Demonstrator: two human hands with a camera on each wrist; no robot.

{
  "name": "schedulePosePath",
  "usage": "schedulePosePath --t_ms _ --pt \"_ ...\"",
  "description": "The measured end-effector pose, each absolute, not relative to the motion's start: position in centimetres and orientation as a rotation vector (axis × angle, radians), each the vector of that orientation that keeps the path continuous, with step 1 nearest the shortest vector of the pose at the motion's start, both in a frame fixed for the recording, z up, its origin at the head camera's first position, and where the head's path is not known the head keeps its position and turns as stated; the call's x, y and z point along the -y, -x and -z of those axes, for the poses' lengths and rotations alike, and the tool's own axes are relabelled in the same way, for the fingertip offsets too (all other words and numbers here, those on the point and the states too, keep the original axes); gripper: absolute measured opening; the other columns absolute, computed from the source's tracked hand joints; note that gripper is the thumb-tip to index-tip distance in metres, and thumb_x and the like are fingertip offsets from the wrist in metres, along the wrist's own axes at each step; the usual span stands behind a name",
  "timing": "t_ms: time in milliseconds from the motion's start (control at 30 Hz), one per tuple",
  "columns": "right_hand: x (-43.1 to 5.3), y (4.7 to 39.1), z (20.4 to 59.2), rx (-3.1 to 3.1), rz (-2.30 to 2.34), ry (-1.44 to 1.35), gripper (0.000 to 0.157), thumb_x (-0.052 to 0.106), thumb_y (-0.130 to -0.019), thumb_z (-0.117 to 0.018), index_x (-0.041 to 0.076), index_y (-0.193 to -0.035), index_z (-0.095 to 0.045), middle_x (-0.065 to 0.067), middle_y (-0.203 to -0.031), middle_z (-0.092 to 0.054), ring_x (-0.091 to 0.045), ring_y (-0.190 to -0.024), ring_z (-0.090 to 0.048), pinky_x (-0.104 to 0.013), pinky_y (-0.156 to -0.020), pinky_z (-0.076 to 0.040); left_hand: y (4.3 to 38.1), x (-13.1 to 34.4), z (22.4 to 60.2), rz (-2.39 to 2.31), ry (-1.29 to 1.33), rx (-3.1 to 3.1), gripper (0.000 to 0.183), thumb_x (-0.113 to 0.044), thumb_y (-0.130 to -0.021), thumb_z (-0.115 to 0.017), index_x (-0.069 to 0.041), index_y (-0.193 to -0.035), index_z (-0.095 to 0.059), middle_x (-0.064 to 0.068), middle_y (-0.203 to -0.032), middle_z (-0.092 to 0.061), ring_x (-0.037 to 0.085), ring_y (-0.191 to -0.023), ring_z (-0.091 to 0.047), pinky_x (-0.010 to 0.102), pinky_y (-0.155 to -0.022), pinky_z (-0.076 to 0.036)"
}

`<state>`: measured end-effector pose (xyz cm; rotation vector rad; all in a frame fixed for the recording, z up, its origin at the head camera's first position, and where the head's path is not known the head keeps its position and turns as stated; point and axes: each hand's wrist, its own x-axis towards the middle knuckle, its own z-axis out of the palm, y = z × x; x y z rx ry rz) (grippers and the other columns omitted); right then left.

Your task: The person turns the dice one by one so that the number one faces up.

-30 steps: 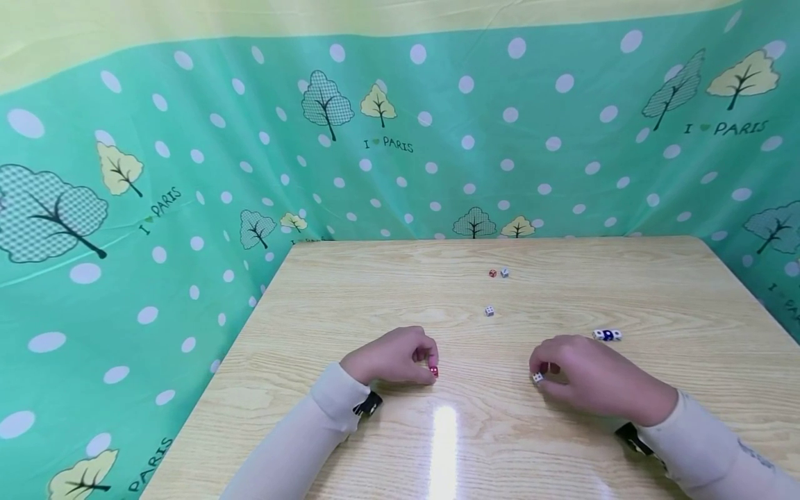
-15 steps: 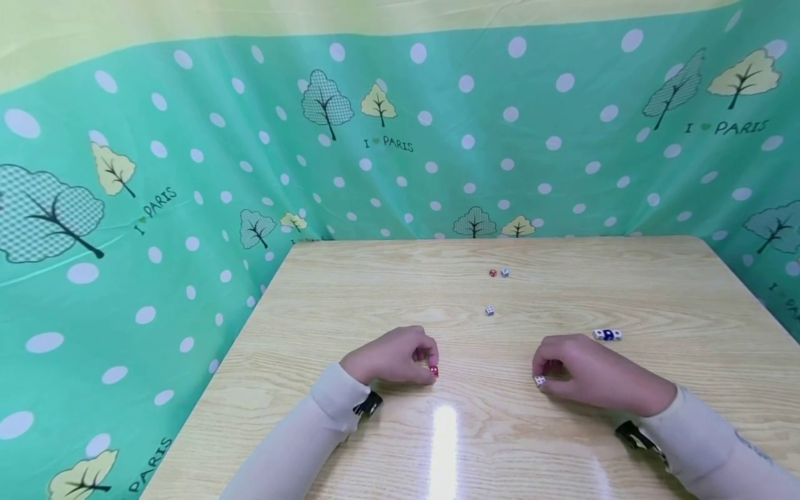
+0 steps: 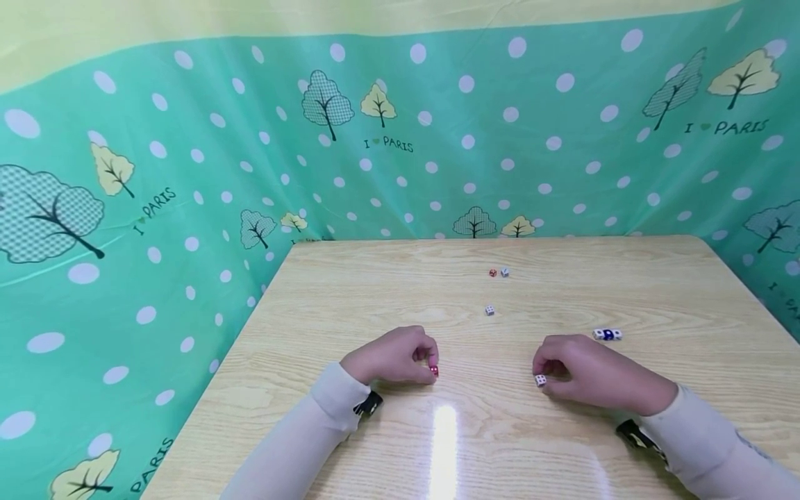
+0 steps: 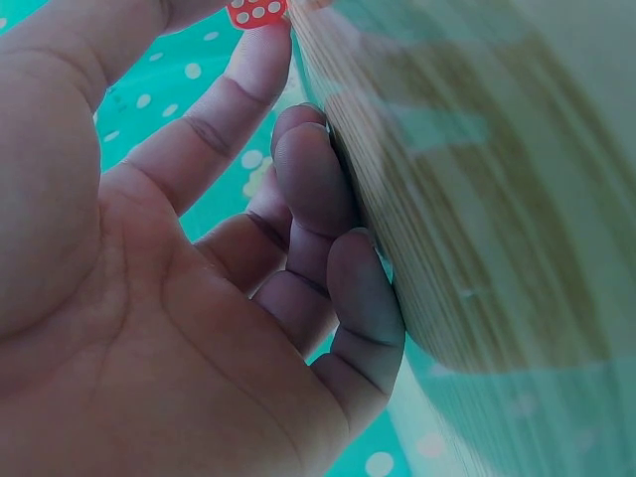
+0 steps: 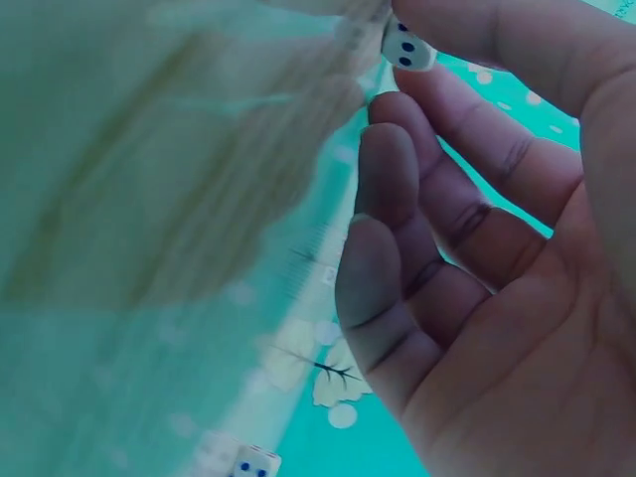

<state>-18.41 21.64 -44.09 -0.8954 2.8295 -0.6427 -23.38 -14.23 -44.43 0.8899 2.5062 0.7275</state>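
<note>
In the head view my left hand (image 3: 400, 357) rests low on the table, pinching a red die (image 3: 434, 371) between thumb and index finger. The left wrist view shows that red die (image 4: 256, 12) with white pips at the fingertips, the other fingers curled by the tabletop. Across from it, my right hand (image 3: 590, 369) pinches a white die (image 3: 540, 380) with thumb and index finger. Dark pips show on this white die (image 5: 405, 50) in the right wrist view. A gap of bare wood separates the two hands.
Beyond the right hand lies a short row of white and blue dice (image 3: 607, 335). A lone white die (image 3: 490, 311) sits mid-table; farther back are a small red die (image 3: 493, 273) and another white die (image 3: 505, 273). A green patterned curtain (image 3: 437, 160) borders the wooden table (image 3: 375, 278).
The right hand has shifted slightly right and toward me with the white die, whose faces have turned a little. The left hand and its red die have stayed in place.
</note>
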Motion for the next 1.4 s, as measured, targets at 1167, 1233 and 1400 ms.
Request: schedulePosePath --t_ms 1167,1233,1400 --pt "-20.3 16.9 43.6 -2.890 0.477 1.079 0.025 0.014 -0.083 -0.083 0.034 -0.094 -0.074 0.019 -0.092 -0.060 0.004 -0.072 -0.050 -0.021 -0.064 -0.048 23.6 14.3 44.8 -0.700 -0.917 -2.523 0.015 -0.024 -0.082 -0.083 -0.029 -0.081 -0.068 -0.001 -0.088 -0.058 0.008 -0.080 -0.052 0.022 -0.071 -0.044" --pt "-20.2 16.8 43.7 -2.899 0.465 1.118 0.025 0.013 -0.083 -0.083 0.034 -0.093 -0.074 0.019 -0.091 -0.059 0.004 -0.070 -0.049 -0.021 -0.063 -0.047 23.5 14.3 44.8 -0.703 -0.917 -2.523 0.016 -0.024 -0.082 -0.083 -0.029 -0.081 -0.069 -0.001 -0.088 -0.059 0.008 -0.080 -0.052 0.023 -0.071 -0.044" --pt "-20.1 16.7 43.8 -2.926 0.437 1.201 0.024 0.013 -0.083 -0.084 0.034 -0.088 -0.072 0.019 -0.088 -0.058 0.005 -0.071 -0.049 -0.021 -0.063 -0.048 23.4 14.2 44.6 -0.709 -0.913 -2.518 0.016 -0.023 -0.082 -0.084 -0.029 -0.081 -0.069 0.000 -0.088 -0.059 0.009 -0.080 -0.051 0.023 -0.071 -0.044"
